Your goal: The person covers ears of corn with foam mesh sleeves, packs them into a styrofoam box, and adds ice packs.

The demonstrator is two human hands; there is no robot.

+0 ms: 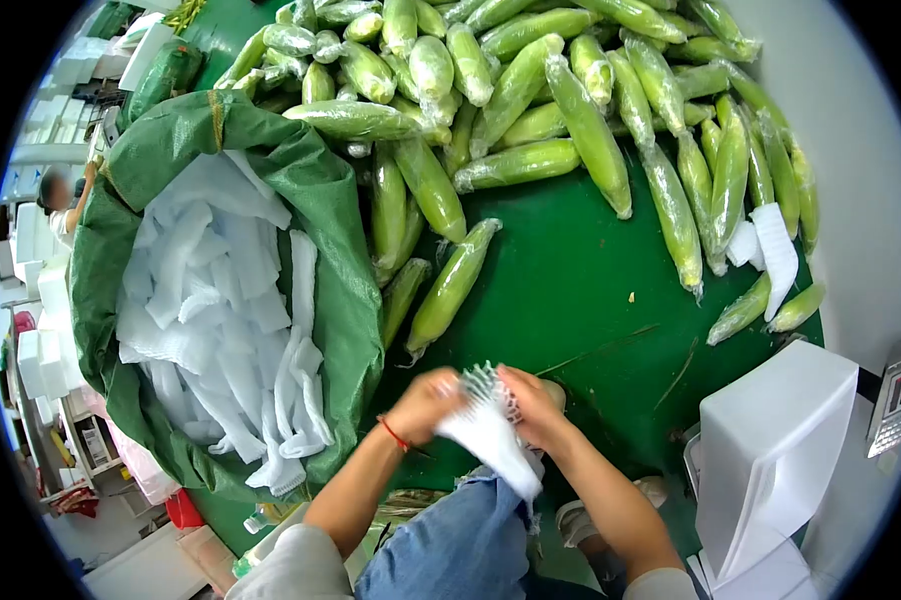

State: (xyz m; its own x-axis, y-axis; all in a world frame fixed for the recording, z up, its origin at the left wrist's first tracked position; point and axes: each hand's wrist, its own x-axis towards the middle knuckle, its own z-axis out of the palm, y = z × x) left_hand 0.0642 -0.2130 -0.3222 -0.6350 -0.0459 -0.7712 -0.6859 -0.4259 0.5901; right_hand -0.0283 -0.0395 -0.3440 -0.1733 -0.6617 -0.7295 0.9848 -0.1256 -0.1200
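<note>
Above my lap, a white foam net sleeve is stretched between both hands, its mesh end spread at the top. My left hand, with a red string at the wrist, has its fingers closed on the sleeve's left edge. My right hand grips the opposite edge. Beyond them on the green table lies a plastic-wrapped ear of corn, apart from both hands. To the left, a green woven sack with a rolled rim holds a heap of white foam sleeves.
Many wrapped corn ears are piled along the back of the green table. At right stand a white foam box and a scale with a red display. Another person is at far left.
</note>
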